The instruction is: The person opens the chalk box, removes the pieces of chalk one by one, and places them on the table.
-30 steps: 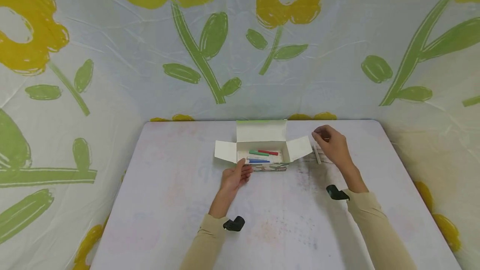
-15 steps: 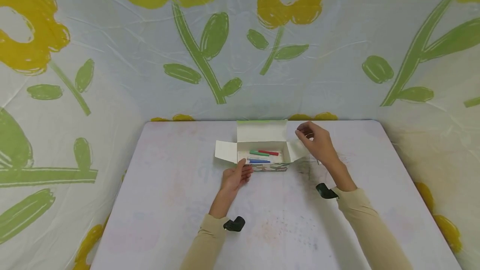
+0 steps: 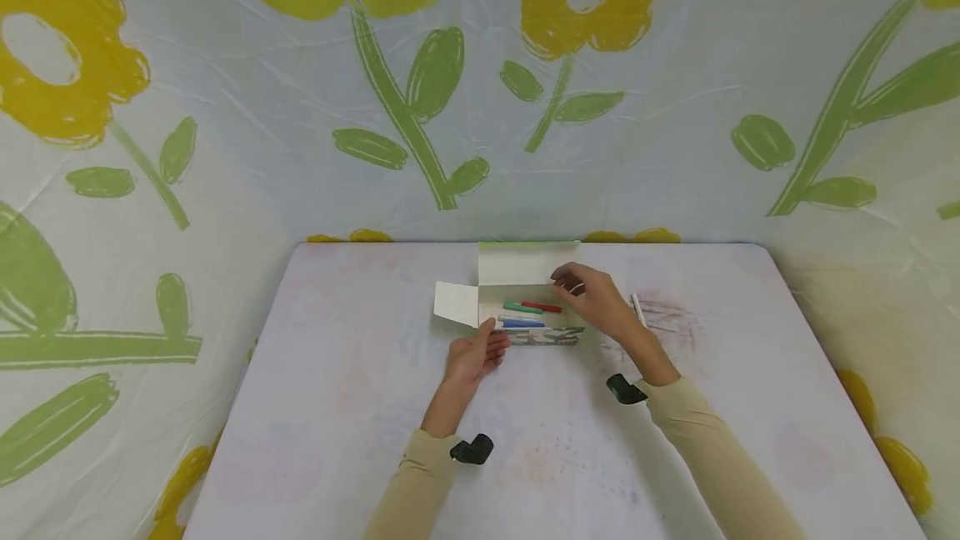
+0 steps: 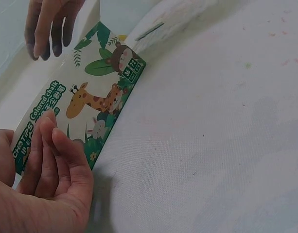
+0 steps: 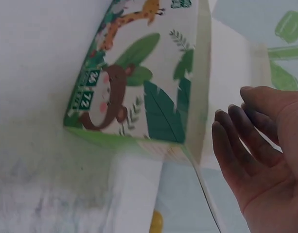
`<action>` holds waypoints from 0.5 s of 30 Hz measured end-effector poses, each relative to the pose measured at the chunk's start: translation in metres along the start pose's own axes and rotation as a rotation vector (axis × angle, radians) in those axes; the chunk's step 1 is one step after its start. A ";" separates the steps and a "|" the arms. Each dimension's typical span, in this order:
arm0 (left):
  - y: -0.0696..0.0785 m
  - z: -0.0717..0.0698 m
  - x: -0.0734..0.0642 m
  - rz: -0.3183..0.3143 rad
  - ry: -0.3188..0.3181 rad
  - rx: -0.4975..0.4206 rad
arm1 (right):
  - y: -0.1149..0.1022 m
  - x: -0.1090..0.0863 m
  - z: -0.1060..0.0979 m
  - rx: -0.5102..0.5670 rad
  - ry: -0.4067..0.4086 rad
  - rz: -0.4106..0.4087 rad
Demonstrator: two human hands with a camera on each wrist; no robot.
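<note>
Right grip (image 3: 596, 298) half-curled, apparently above box (image 3: 546, 337).

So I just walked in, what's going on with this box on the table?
A person has a flap-topped box marked "Colored Chalk" open on the table. Their left hand grips its front side near the left corner, while their right hand hovers over its right end, fingers loosely curved, with nothing visible in it. A red stick, a green stick and a few others lie inside. One pale stick lies outside, right of the box.
</note>
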State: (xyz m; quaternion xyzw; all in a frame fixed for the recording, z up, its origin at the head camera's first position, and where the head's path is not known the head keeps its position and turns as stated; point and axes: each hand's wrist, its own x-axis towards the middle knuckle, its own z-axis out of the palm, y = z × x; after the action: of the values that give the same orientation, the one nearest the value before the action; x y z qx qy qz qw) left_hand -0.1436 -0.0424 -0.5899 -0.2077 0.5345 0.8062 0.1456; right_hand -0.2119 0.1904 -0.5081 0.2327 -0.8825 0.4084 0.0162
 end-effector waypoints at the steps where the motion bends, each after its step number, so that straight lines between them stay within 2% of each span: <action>1: 0.000 0.000 0.000 0.003 -0.002 0.000 | 0.000 0.001 0.003 0.004 -0.013 0.001; 8: 0.002 0.001 -0.002 0.007 -0.002 0.002 | 0.001 0.003 0.022 0.044 -0.121 -0.053; 15: 0.003 0.001 -0.003 0.006 0.006 0.012 | 0.007 0.009 0.038 -0.025 -0.254 -0.040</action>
State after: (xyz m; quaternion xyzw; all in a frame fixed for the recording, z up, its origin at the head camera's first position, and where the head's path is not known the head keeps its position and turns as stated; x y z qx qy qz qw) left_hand -0.1425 -0.0424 -0.5857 -0.2073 0.5404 0.8029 0.1427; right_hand -0.2165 0.1631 -0.5364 0.3001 -0.8776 0.3641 -0.0847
